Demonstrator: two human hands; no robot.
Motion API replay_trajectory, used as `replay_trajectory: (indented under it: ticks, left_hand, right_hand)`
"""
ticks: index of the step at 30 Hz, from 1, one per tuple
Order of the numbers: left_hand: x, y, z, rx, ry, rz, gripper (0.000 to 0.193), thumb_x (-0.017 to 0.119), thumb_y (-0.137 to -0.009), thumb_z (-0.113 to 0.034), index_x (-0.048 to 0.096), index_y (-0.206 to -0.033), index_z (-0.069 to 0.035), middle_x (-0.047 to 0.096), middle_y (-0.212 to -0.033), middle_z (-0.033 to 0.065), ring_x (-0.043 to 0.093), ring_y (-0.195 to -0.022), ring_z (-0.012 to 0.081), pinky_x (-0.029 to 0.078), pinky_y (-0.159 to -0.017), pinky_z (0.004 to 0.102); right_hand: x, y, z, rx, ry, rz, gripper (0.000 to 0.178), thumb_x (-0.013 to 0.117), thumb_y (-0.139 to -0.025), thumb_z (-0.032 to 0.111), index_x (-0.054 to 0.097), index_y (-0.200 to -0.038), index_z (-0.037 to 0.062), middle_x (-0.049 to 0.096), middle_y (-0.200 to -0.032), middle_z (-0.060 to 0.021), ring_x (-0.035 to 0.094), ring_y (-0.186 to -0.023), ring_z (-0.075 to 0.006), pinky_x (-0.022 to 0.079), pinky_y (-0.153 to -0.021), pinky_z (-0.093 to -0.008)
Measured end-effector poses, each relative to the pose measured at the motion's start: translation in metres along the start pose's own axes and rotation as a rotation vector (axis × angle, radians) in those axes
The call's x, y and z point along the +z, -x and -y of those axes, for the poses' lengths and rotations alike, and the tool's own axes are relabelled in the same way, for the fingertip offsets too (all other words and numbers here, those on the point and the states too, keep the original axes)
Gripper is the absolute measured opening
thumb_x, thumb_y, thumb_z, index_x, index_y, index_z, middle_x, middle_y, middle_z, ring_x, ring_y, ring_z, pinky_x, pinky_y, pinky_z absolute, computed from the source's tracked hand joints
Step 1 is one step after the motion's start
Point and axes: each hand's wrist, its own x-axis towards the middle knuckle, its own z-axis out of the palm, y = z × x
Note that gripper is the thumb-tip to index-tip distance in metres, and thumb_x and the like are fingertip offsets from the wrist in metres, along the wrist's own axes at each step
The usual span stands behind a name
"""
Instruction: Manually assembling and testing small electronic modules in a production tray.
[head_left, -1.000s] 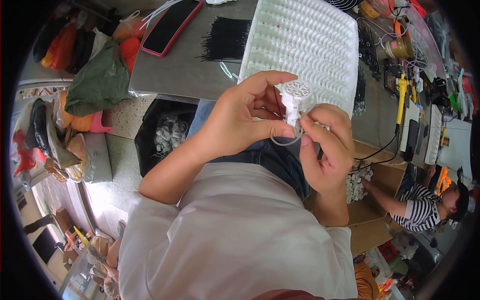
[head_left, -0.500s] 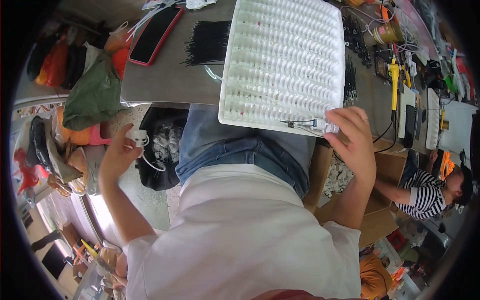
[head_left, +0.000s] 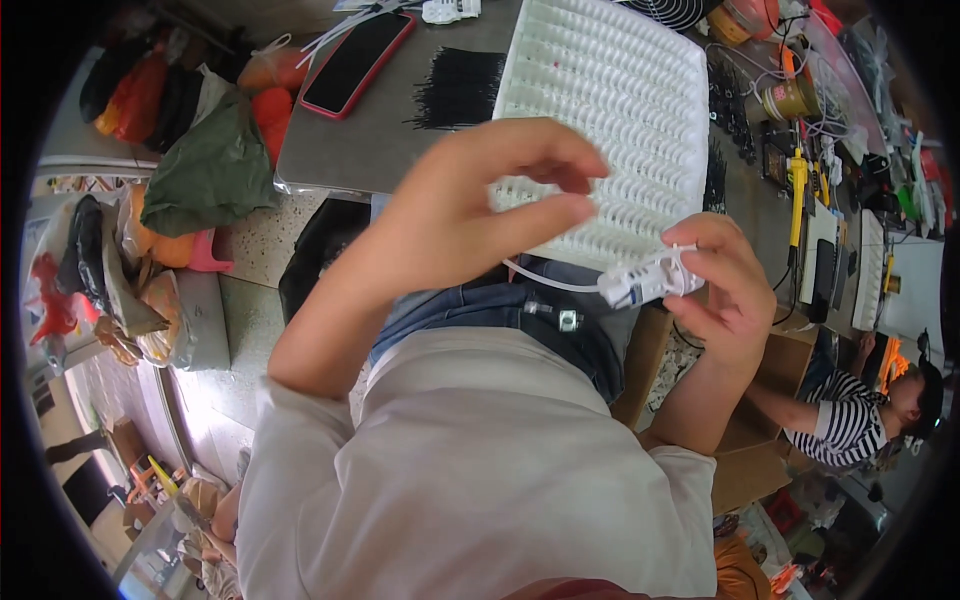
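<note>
one fitting [head_left: 640, 281] (partly hidden) in right hand [head_left: 730, 285]

Smooth plastic fitting [head_left: 650, 280], glossy phone screen [head_left: 357, 64], dull metal-looking table [head_left: 335, 153]

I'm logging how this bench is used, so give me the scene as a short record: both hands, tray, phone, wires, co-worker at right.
left hand: raised, partly hiding the tray; fingers apart, seemingly empty
right hand: holding a white part, white cord trailing leftward
tray: white, with rows of white pieces
phone: red-edged, dark screen
black wires: bunched between phone and tray
co-worker: in black-and-white stripes
</note>
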Motion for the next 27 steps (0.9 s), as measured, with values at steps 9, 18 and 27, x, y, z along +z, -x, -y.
replay_trajectory:
  ticks: [9, 18, 27]
  left_hand:
    - [0.042, -0.009, 0.043, -0.556, 1.117, 0.541, 0.054, 0.075, -0.095, -0.017, 0.049, -0.139, -0.002, 0.067, -0.103, 0.0061, 0.067, -0.092, 0.0126, 0.056, -0.079, 0.0264]
    - [0.033, -0.016, 0.045, -0.614, 0.905, 0.147, 0.066, 0.072, -0.090, -0.007, 0.042, -0.149, -0.003, 0.064, -0.127, 0.0133, 0.069, -0.107, 0.0222, 0.059, -0.090, 0.0356]
    - [0.033, -0.012, 0.046, -0.673, 0.850, 0.035, 0.057, 0.069, -0.093, -0.007, 0.044, -0.145, -0.005, 0.063, -0.122, 0.0099, 0.067, -0.107, 0.0198, 0.059, -0.094, 0.0392]
  right_hand:
    - [0.014, -0.023, -0.018, -0.094, -0.302, -0.036, 0.053, 0.080, -0.082, 0.008, 0.062, -0.130, -0.0027, 0.065, -0.129, -0.0223, 0.062, -0.114, -0.0338, 0.046, -0.099, -0.0432]
    - [0.020, 0.001, -0.009, -0.005, 0.306, -0.400, 0.057, 0.067, -0.084, -0.001, 0.054, -0.140, 0.0043, 0.059, -0.132, -0.0206, 0.059, -0.120, -0.0341, 0.044, -0.105, -0.0466]
    - [0.047, 0.011, 0.005, -0.392, 0.778, -0.111, 0.033, 0.082, -0.081, 0.013, 0.070, -0.111, 0.0218, 0.061, -0.126, -0.0075, 0.057, -0.116, -0.0332, 0.052, -0.088, -0.0496]
